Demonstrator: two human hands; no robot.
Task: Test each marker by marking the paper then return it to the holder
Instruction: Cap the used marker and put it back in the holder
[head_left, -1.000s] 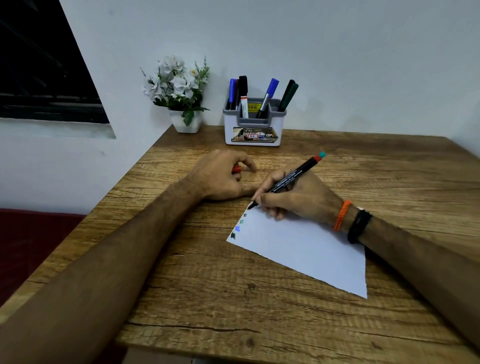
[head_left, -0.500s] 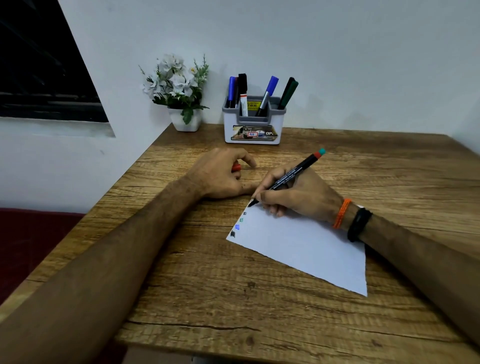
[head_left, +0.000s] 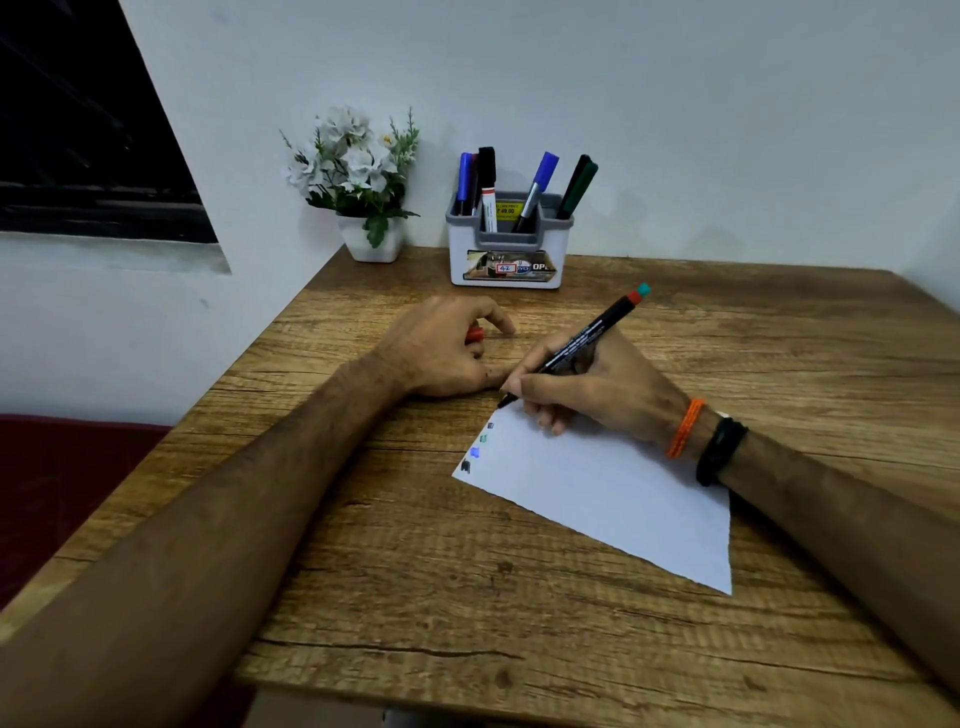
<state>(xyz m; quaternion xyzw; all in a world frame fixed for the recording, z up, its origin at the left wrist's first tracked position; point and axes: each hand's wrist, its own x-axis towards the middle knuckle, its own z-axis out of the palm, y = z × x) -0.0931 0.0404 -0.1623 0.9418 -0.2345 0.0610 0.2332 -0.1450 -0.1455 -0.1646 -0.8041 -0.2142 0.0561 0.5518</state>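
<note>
Right hand (head_left: 597, 392) pinches the black marker (head_left: 576, 345), tip on the paper (head_left: 613, 499) corner, left hand (head_left: 441, 348) at nine o'clock curls round a red cap (head_left: 474, 335).

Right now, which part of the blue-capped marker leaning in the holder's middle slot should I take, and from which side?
Pinch the blue-capped marker by its cap end from above; that end juts clear of the holder and tilts right, while its lower barrel sits inside the slot.
</note>
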